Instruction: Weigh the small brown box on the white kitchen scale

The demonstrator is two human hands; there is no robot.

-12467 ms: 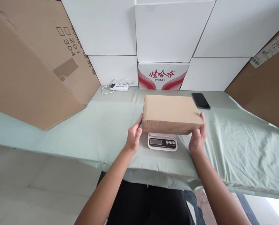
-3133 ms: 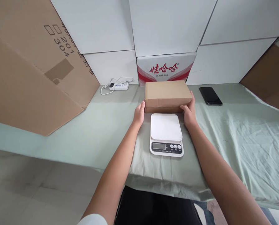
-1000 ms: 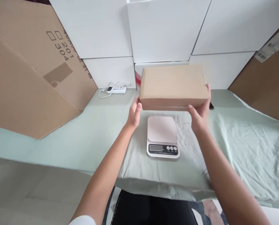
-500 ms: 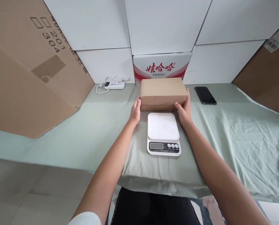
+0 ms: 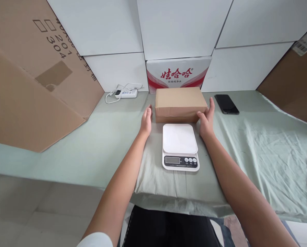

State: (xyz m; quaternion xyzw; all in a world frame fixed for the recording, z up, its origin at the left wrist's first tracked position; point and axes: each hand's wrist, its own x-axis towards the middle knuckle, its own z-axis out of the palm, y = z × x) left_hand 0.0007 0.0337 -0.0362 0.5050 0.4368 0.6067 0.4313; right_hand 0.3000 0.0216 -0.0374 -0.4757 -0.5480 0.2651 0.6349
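Two hands flank the box point(image 5: 180, 104), and I see neither one holding it. My left hand point(image 5: 146, 121) hovers just beside the box's left end, its grip spread, fingers straight, a sliver of green cloth point(image 5: 259, 144) showing between them and the cardboard. My right hand point(image 5: 207, 120) sits at the right end, grip spread too, thumb at the front lower corner; whether it touches the box I cannot tell. The box lies flat on the cloth-covered counter, just behind the scale point(image 5: 180, 146) and in front of the red-printed carton point(image 5: 178, 73) at the wall. I see the scale's white platform bare, its display facing me. A phone point(image 5: 226, 104) lies right of the box, a white power strip point(image 5: 126, 93) to the far left.
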